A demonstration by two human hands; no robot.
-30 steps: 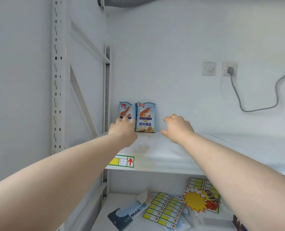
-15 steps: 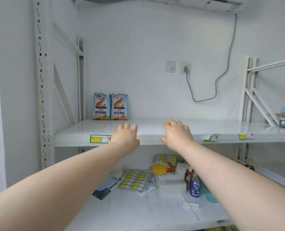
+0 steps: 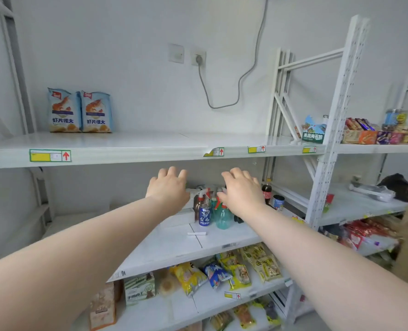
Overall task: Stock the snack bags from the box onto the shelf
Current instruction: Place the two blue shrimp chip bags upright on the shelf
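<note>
Both hands (left (image 3: 168, 187), right (image 3: 241, 191)) spread, grasping nothing; two glossy crinkled snack bags (image 3: 80, 111) upright on smooth shelf (image 3: 131, 144)

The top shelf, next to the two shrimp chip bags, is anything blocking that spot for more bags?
Nothing visible does. The top shelf is bare to the right of the two shrimp chip bags, as far as the seaweed snack box by the upright.

Both arms outstretched, left hand (image 3: 168, 187) and right hand (image 3: 242, 191) empty, fingers loosely spread.
</note>
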